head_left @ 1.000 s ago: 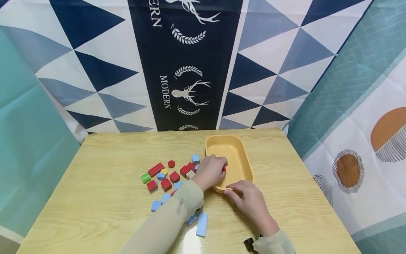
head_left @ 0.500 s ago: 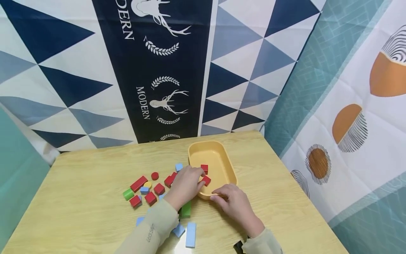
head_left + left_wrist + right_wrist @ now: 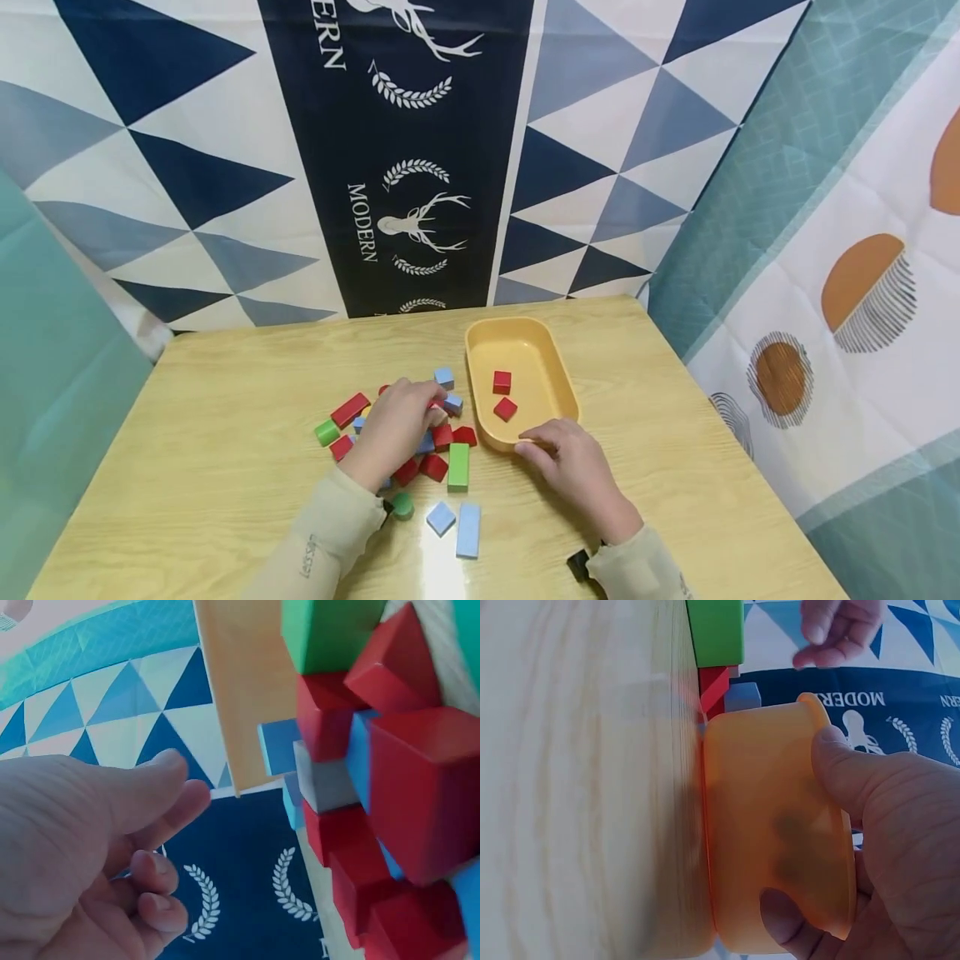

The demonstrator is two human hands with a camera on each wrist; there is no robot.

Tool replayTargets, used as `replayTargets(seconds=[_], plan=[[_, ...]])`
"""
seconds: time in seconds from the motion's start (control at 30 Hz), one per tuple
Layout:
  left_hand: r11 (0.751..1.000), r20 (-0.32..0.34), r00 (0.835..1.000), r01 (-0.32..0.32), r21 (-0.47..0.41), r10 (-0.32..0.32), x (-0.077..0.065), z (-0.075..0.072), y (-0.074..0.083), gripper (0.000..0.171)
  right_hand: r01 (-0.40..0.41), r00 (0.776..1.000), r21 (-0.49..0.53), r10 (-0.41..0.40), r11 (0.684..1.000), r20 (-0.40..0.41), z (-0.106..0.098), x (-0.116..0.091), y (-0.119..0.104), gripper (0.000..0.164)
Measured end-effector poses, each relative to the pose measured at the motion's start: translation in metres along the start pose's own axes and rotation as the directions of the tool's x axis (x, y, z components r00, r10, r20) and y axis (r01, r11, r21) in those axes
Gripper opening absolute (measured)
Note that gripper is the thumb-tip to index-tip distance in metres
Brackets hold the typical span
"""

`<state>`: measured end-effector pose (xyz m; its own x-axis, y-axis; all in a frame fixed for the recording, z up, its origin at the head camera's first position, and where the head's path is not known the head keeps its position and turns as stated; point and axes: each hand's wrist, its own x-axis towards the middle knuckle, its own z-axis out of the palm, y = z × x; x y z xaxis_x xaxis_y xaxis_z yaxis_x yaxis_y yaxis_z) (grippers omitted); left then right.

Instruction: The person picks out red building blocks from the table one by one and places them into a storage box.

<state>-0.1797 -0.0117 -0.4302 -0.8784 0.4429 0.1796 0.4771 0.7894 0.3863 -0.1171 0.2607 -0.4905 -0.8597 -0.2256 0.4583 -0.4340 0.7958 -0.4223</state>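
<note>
My left hand is over the pile of toy blocks. In the left wrist view this hand holds nothing, its fingers loosely bent, and a green block and a big red block show to its right. Two red blocks, one farther back and one nearer, lie inside a yellow plastic box. With thumb and fingers my right hand grips the box's near rim; the right wrist view shows the thumb on the edge of the box.
Left of the box stands an upright-looking green block beside several red ones. Nearer me lie a long blue block, a blue square block and a green cylinder. A patterned cloth hangs behind the wooden table.
My left hand has let go of a red block in the box and moved left over the pile. Two red blocks now lie in the box. My right hand stays on the rim.
</note>
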Motion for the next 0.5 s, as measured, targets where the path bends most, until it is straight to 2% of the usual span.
replayTargets(seconds=[0.17,0.27,0.5], plan=[[0.995,0.081,0.993,-0.089,0.042,0.085,-0.004,0.009,0.000,0.035,-0.001,1.000,-0.011,0.001,1.000,-0.017,-0.003,0.003,0.003,0.017],[0.988,0.117,0.987,-0.125,0.093,0.114,-0.006,0.017,0.000,0.039,-0.005,1.000,-0.010,0.005,1.000,-0.008,-0.003,0.003,0.002,0.017],[0.971,0.104,0.984,-0.161,0.175,0.145,-0.011,0.026,-0.002,0.036,-0.008,1.000,-0.005,0.008,1.000,0.007,-0.001,0.002,-0.002,0.017]])
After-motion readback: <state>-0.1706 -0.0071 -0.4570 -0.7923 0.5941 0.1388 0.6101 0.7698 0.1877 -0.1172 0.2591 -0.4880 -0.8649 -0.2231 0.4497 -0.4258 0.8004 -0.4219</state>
